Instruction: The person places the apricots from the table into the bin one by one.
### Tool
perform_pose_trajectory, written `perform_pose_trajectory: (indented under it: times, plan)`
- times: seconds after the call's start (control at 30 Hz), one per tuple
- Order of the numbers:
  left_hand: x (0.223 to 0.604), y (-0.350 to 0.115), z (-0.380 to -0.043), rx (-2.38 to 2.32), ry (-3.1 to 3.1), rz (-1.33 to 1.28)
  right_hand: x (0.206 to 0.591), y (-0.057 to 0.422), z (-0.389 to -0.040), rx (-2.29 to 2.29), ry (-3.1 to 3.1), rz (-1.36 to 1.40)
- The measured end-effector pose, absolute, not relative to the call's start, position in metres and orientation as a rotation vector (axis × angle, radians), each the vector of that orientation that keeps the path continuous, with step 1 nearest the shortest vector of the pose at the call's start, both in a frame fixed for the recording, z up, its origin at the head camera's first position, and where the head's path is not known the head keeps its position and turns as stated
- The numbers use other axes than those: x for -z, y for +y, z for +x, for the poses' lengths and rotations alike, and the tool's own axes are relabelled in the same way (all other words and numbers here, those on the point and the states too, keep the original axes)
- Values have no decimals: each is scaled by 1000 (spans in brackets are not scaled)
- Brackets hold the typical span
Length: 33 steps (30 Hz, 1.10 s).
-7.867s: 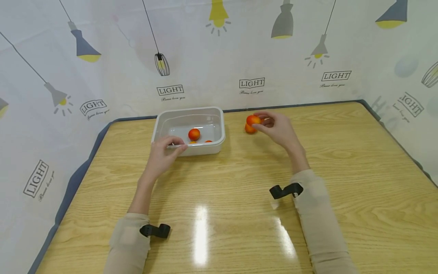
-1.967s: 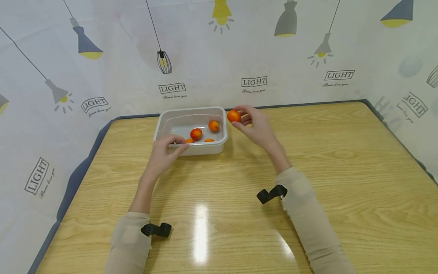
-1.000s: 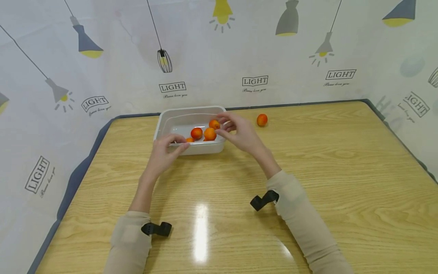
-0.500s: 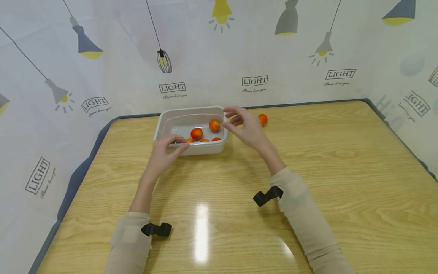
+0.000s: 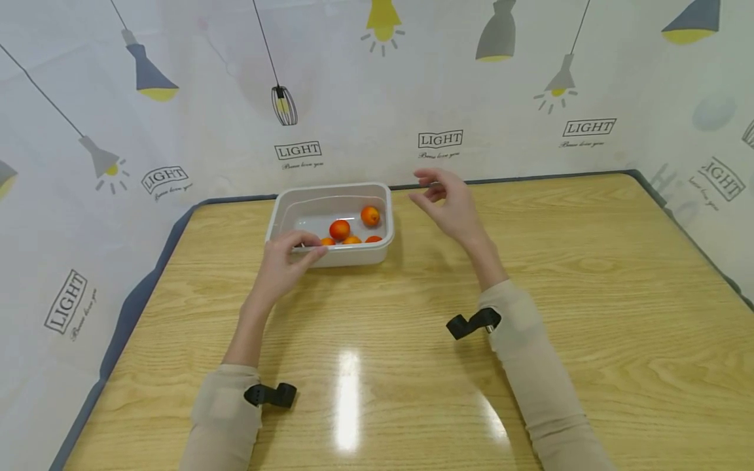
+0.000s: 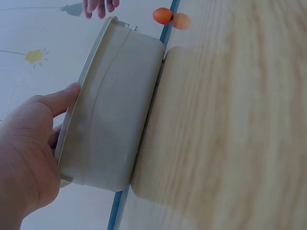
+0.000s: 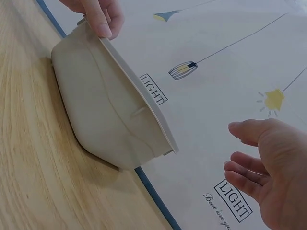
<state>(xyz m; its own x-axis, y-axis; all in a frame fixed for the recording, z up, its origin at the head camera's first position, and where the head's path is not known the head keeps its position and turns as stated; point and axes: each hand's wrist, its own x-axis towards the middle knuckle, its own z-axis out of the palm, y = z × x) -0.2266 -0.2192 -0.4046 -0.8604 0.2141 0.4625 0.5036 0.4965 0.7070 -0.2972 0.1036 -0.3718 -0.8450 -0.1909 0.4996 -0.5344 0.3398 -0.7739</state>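
My left hand [image 5: 283, 265] grips the near rim of a light grey plastic container [image 5: 353, 257], thumb outside and fingers inside. Several small round orange-red fruits lie in it, among them a red one [image 5: 340, 229] near the middle and an orange one [image 5: 370, 216] at the right. Some at the front are partly hidden by the near wall. Beyond the container's right end, my right hand [image 5: 453, 203] is raised over the table, fingers loosely bent with nothing between them. One more orange-red fruit [image 6: 163, 16] sits on the table, seen in the left wrist view and hidden behind that hand in the head view.
The wooden table [image 5: 412, 366] has a dark blue edge, and the container stands close to its back. Behind rises a pale wall cloth [image 5: 365, 111] printed with lamps. Each sleeved forearm carries a black camera mount [image 5: 473, 323].
One after another, fruits have gone from the table into the container by the right hand. After releasing the latest, that hand has moved right, over the remaining table fruit. The left hand keeps its grip.
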Motion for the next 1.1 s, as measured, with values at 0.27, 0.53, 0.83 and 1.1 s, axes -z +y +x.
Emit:
perform_pose_trajectory:
  times: [0.27,0.53,0.83,1.1]
  plan:
    - [405,-220,-226,1282,-2443,-582,376,123,-304,-1506,-2313,516]
    - [404,-220,-225,1266,-2458,-581,387,139,-313,-1441,-2411,409]
    - [405,-220,-226,1260,-2461,-582,402,150,-318,-1347,-2561,317]
    - [404,-219,-227,1266,-2445,-578,413,154,-324,-1252,-2646,312]
